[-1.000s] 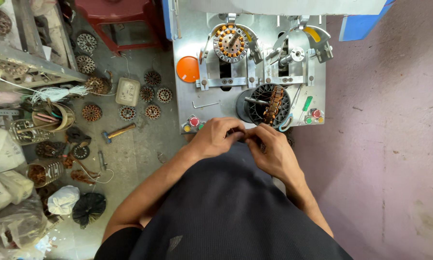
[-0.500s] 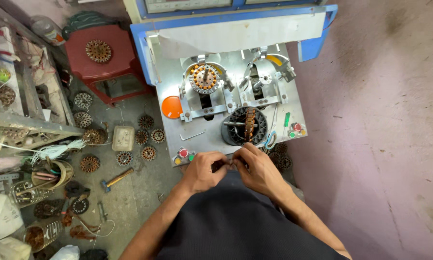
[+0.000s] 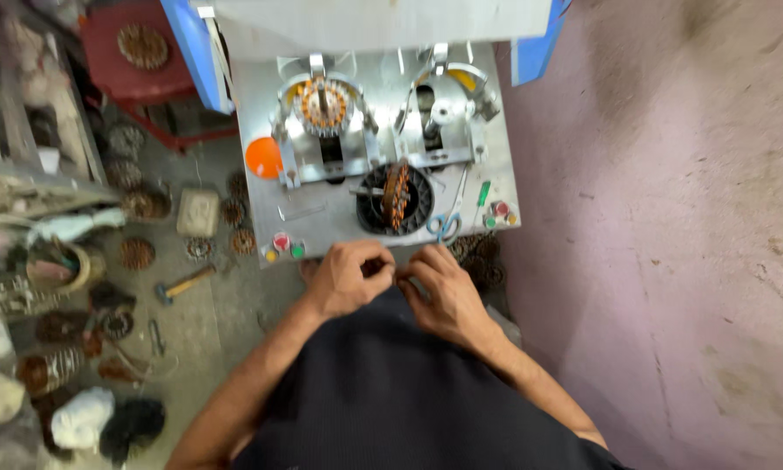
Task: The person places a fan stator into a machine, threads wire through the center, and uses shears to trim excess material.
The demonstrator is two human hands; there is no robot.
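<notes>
Both hands meet at the near edge of the desk, the grey metal work surface of a winding machine: the left hand is curled into a loose fist and the right hand has its fingertips pressed up against it, the two touching above the person's dark shirt. Whatever they pinch between them is too small and blurred to make out, so I cannot tell whether they are clamped on anything. Just beyond the hands, on the desk, lies a dark round stator with copper windings, and a pair of blue-handled scissors rests just to its right. Farther back on the desk stands a holder with a copper-wound core, and beside it a second, shiny metal fixture. An orange disc sits at the desk's left edge, with small coloured buttons along the near edge. On the floor to the left of the desk lie a hammer and scattered wound cores; a red stool stands farther back.
</notes>
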